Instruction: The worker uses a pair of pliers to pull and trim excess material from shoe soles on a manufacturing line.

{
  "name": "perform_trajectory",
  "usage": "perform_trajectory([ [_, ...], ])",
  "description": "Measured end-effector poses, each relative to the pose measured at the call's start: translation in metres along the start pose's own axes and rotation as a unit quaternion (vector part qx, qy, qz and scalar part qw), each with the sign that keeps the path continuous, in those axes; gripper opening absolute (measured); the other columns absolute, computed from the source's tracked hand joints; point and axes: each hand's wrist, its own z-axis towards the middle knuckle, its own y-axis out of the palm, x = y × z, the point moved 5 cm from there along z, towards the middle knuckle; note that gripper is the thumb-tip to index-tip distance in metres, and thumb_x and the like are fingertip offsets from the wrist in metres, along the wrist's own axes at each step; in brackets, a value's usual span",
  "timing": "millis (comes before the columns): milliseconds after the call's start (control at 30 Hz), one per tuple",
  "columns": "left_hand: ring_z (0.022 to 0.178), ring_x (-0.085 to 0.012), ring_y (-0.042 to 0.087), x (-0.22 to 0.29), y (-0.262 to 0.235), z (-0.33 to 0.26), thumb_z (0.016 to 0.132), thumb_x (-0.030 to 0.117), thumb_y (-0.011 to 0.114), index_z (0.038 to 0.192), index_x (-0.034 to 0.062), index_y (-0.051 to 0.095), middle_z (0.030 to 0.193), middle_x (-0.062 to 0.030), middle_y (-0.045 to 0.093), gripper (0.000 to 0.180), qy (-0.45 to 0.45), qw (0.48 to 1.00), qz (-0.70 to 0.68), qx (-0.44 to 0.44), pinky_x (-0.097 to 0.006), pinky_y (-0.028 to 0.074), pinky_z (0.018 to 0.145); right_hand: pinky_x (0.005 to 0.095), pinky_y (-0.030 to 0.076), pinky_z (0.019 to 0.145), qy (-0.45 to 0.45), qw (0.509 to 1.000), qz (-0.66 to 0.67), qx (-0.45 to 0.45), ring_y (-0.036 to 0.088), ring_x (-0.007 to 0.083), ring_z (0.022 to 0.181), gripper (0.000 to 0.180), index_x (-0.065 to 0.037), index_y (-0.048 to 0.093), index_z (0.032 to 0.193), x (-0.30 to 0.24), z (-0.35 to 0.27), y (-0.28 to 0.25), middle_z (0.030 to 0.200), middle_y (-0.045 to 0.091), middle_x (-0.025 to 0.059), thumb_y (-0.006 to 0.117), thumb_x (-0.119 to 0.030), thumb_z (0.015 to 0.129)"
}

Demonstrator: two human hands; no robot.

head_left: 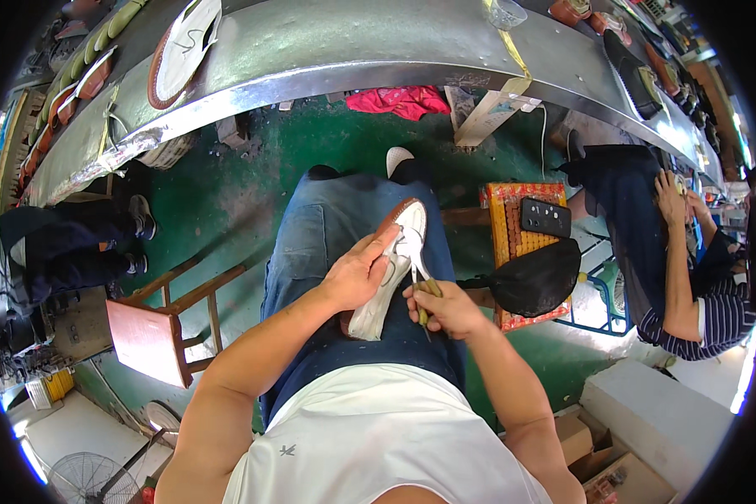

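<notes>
Brown cardboard boxes (601,458) sit on the floor, right of the white shoe (392,269) that lies across my lap. My left hand (357,273) comes in bent at the wrist, fingers curled around the shoe's side, pressing it down. My right hand (449,307) is fisted on a wooden-handled tool (426,302) just beside the shoe's sole edge.

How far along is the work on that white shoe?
Done: the shoe lies on the lap, sole side turned away. In hand: left hand steadies it while right hand holds a small tool at its edge. What is left cannot be told.
</notes>
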Motion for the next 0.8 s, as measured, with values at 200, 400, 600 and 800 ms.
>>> perform_trajectory([
  [200, 0.114, -0.0443, 0.063, 0.009, -0.004, 0.002, 0.101, 0.017, 0.050, 0.147, 0.0199, 0.051, 0.139, -0.0245, 0.054, 0.046, 0.008, 0.997, 0.079, -0.018, -0.049, 0.053, 0.098, 0.0305, 0.058, 0.058, -0.010, 0.996, -0.074, 0.045, 0.069, 0.0173, 0.082, 0.033, 0.002, 0.060, 0.113, -0.031, -0.018, -0.018, 0.098, 0.068, 0.0112, 0.053, -0.030, 0.106],
  [400, 0.126, -0.0455, 0.057, 0.005, -0.003, -0.005, 0.103, 0.022, 0.051, 0.157, 0.0086, 0.033, 0.145, -0.0288, 0.051, 0.058, -0.006, 0.999, 0.008, 0.053, -0.044, 0.045, 0.109, 0.0314, 0.051, 0.064, -0.027, 0.953, -0.288, 0.090, 0.064, 0.0157, 0.066, 0.048, 0.000, 0.061, 0.094, -0.081, 0.006, -0.012, 0.077, 0.065, 0.0066, 0.040, -0.040, 0.110],
  [600, 0.132, -0.0443, 0.053, -0.020, -0.001, -0.001, 0.099, 0.031, 0.061, 0.154, -0.0055, 0.028, 0.143, -0.0320, 0.052, 0.075, -0.161, 0.982, -0.082, -0.054, -0.042, 0.043, 0.111, 0.0513, 0.050, 0.083, -0.170, 0.894, -0.403, 0.102, 0.065, 0.0457, 0.090, 0.048, 0.005, 0.061, 0.102, -0.081, -0.006, 0.009, 0.091, 0.068, 0.0281, 0.042, -0.038, 0.108],
  [800, 0.118, -0.0247, 0.063, -0.038, -0.005, 0.005, 0.095, 0.019, 0.071, 0.146, -0.0018, 0.044, 0.130, -0.0169, 0.064, 0.062, -0.180, 0.939, -0.277, -0.093, -0.035, 0.048, 0.104, 0.0529, 0.050, 0.084, -0.123, 0.921, -0.356, 0.102, 0.065, 0.0496, 0.091, 0.045, 0.005, 0.061, 0.102, -0.052, -0.005, 0.013, 0.094, 0.068, 0.0308, 0.042, -0.035, 0.108],
])
